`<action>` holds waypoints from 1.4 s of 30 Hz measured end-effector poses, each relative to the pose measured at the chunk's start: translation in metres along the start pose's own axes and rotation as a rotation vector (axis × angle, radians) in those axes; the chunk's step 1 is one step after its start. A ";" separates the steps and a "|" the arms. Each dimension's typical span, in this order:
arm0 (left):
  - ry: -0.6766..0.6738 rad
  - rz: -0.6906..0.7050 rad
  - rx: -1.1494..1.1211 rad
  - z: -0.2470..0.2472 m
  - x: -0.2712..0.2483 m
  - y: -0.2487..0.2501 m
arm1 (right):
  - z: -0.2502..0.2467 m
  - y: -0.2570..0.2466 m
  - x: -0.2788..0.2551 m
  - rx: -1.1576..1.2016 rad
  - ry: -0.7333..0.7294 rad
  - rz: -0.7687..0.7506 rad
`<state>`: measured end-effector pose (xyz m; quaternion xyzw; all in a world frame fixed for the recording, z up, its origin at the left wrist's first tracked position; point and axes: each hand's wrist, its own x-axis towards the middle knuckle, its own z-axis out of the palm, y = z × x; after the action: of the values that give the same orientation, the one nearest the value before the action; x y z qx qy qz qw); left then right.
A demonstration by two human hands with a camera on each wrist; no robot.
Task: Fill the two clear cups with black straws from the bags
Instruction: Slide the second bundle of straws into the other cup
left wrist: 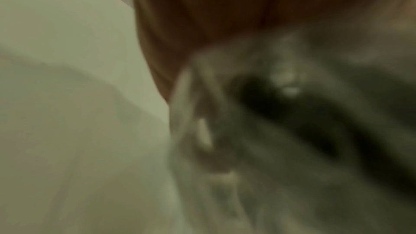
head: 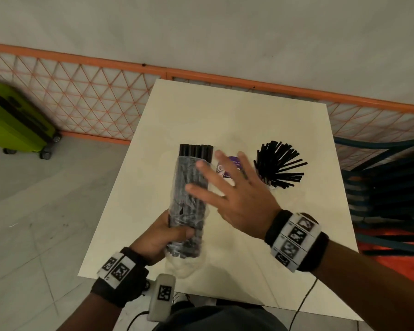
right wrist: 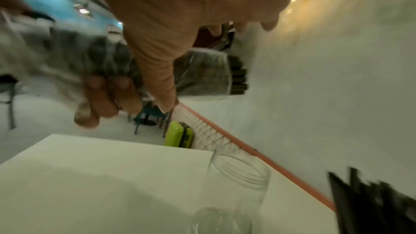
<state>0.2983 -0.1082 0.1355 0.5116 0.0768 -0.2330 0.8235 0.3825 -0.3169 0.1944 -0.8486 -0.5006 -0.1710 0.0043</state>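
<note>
My left hand (head: 175, 235) grips the lower part of a clear plastic bag of black straws (head: 189, 192), held upright over the white table (head: 201, 111). Straw ends (head: 196, 150) stick out of the bag's open top. My right hand (head: 215, 173) hovers beside the bag with fingers spread, holding nothing. Under it stands the empty clear cup (right wrist: 236, 184), mostly hidden in the head view apart from a purple label (head: 233, 167). To the right, a second cup (head: 271, 183) holds a fan of black straws (head: 280, 163). The left wrist view is a blur of palm and bag (left wrist: 292, 131).
An orange mesh fence (head: 93, 96) runs behind the table. A lime green suitcase (head: 14, 120) stands on the floor at the left. Stacked dark chairs (head: 387, 187) crowd the table's right side. A white tagged device (head: 161, 297) hangs at the near table edge.
</note>
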 end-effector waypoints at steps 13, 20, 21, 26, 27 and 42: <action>-0.045 -0.152 0.325 0.035 0.008 0.159 | 0.017 0.020 0.077 0.708 0.166 0.297; 0.203 0.070 0.707 0.031 0.076 0.159 | 0.045 0.055 0.102 0.865 0.222 0.924; 0.254 0.048 0.721 0.029 0.084 0.155 | 0.047 0.056 0.102 0.938 0.261 0.969; 0.337 -0.024 0.684 0.025 0.104 0.142 | 0.068 0.054 0.102 1.016 0.274 1.035; 0.335 -0.030 0.678 0.024 0.105 0.139 | 0.068 0.051 0.100 1.036 0.258 1.054; 0.419 0.319 0.678 0.041 0.105 0.141 | 0.064 0.059 0.089 1.181 0.260 1.095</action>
<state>0.4510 -0.1241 0.2300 0.7952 0.0814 -0.0057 0.6009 0.4902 -0.2589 0.1699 -0.8041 -0.0181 0.0506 0.5920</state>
